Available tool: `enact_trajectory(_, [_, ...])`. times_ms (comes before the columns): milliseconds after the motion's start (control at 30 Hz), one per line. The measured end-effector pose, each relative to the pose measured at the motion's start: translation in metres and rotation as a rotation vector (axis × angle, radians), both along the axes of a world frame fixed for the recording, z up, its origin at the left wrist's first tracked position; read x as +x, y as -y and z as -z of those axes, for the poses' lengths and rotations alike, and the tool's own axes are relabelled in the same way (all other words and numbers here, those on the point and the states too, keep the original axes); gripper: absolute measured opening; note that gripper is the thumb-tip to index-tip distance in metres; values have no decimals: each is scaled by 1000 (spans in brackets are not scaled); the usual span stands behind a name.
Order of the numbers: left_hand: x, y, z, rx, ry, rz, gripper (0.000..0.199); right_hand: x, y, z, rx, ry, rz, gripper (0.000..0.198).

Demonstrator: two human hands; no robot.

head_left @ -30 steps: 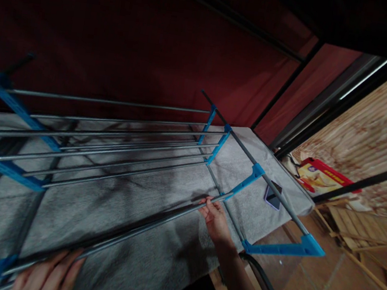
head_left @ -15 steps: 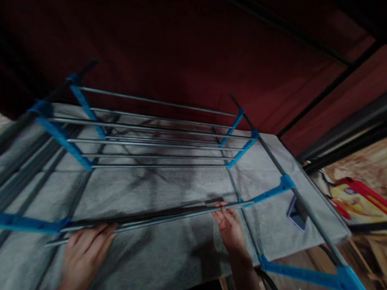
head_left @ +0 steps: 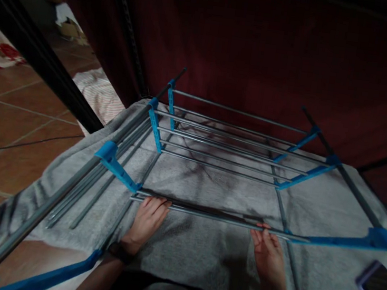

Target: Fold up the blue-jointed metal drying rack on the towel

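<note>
A metal rod (head_left: 205, 214) runs crosswise in front of me, with my left hand (head_left: 151, 216) wrapped over it near its left end. My right hand (head_left: 267, 246) pinches the same rod toward its right end. Just behind lies a second crosswise bar that meets a blue plastic bracket (head_left: 121, 173) on the left. Another blue bracket (head_left: 353, 240) reaches in from the right, close to the rod's right end. These belong to a rack of grey tubes (head_left: 231, 133) lying on its side, with several rods fitted between the farther blue brackets.
Grey fleecy cloth (head_left: 178, 253) covers the surface under the rack. Several loose metal rods (head_left: 103, 171) lie at the left. A phone (head_left: 382, 289) rests at the right. A dark red curtain (head_left: 246, 51) hangs behind, and tiled floor (head_left: 31, 122) shows at the left.
My view has swung left, so the rack appears farther right and more floor shows. Both hands keep hold of the rod, whose left end still lies beside the left bracket.
</note>
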State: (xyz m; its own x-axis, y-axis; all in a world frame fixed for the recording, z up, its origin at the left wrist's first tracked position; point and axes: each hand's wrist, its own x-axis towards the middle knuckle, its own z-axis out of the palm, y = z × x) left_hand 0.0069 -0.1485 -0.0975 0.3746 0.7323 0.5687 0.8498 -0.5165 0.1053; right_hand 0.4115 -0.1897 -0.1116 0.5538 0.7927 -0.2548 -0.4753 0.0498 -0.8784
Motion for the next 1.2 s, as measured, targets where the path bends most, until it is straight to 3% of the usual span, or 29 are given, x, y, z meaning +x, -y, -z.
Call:
enact_trajectory(200, [2, 0, -5, 21, -11, 58, 23, -11, 3, 14, -47, 20, -40, 34])
enact_trajectory(367, [3, 2, 2, -20, -66, 128, 21, -15, 15, 32, -108, 49, -63, 33])
enact_trajectory(467, [4, 3, 8, -104, -112, 132, 25, 5, 23, 39, -128, 169, -76, 22])
enact_trajectory(567, [6, 3, 9, -186, -144, 130, 28, 34, 28, 40, -195, 332, -194, 13])
enact_trajectory(700, [10, 2, 2, -239, -167, 169, 22, 63, 28, 41, -274, 681, -395, 28])
enact_trajectory(833, [12, 3, -2, -255, -172, 173, 19, 68, 26, 42, -262, 857, -451, 17])
enact_trajectory(933, [12, 4, -2, -258, -176, 179, 22, 61, 27, 38, -270, 809, -445, 16])
enact_trajectory(1033, [13, 5, -3, -255, -183, 190, 22, 49, 29, 33, -283, 526, -304, 18])
enact_trajectory(1200, [14, 5, -6, -268, -205, 197, 22, 27, 26, 30, -253, 222, -111, 42])
